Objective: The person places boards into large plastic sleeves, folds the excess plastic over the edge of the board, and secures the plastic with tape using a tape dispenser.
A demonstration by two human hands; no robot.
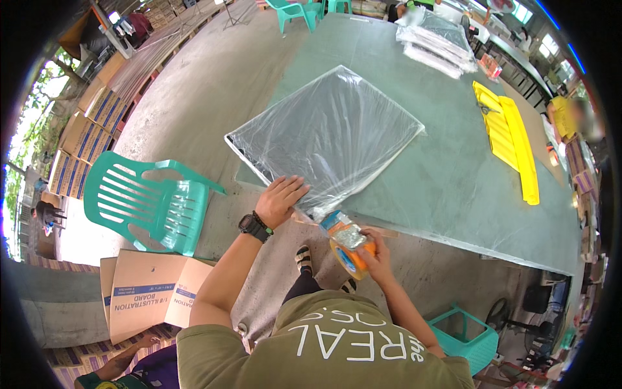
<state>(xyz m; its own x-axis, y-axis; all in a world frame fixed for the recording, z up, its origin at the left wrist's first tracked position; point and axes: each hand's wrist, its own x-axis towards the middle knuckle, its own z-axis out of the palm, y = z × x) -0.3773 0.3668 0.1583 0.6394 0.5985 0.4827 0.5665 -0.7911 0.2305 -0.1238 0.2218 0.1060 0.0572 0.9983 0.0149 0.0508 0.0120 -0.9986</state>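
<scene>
A: Head view: our left hand presses flat, fingers spread, on the plastic-wrapped board at the table edge.
B: Our right hand grips the tape dispenser; we judge the sealing is only begun.

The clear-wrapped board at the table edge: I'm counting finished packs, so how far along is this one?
Done: the board already sits inside its clear plastic bag. In hand: the left hand presses down the bag's near corner while the right hand holds an orange tape dispenser against it. Left: taping that end; no tape shows along it yet.
</scene>
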